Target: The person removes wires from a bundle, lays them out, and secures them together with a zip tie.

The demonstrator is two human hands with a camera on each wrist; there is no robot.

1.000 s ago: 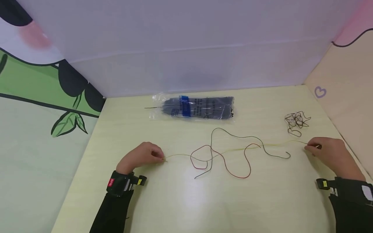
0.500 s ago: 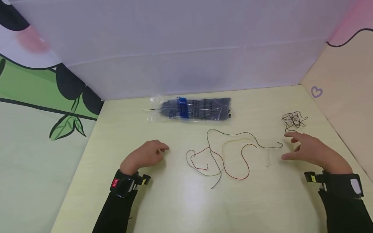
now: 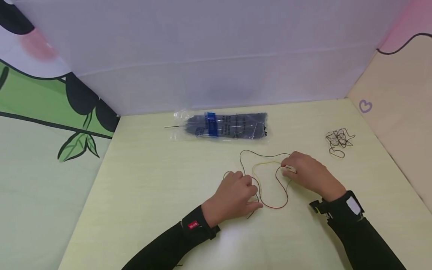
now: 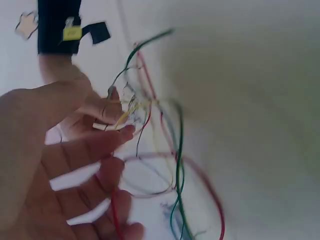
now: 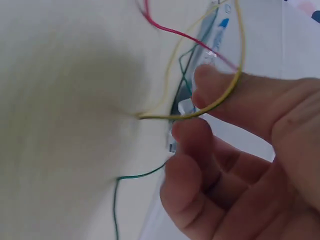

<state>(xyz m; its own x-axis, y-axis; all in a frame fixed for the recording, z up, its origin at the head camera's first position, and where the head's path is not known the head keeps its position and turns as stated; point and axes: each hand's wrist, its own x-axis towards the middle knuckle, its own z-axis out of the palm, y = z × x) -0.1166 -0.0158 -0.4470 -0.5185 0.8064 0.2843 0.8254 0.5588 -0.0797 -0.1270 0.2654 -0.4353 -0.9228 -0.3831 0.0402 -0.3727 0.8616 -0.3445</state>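
Thin wires lie loosely crossed on the table between my hands: a dark green wire (image 3: 264, 155), a red wire (image 3: 276, 207) and a yellow wire (image 3: 266, 162). Over their left part is my left hand (image 3: 233, 197), thumb and fingers spread apart; it hides some of the crossings. My right hand (image 3: 307, 174) reaches to their right ends, fingertips right at the wires. In the right wrist view, the yellow wire (image 5: 240, 30) loops past the gap between its thumb and forefinger. The left wrist view has the green wire (image 4: 180, 135) running close by the left fingertips.
A clear plastic bag (image 3: 236, 125) packed with dark strips and banded in blue lies at the back, one thin strip poking out leftward. At the right is a tangle of black wire (image 3: 339, 138). A pale wall (image 3: 219, 82) borders the table (image 3: 141, 150) behind.
Earlier both hands pinched and stretched the yellow wire by its ends, then let it go. Since then both have come inward over the wires, the left moving right, the right moving left.
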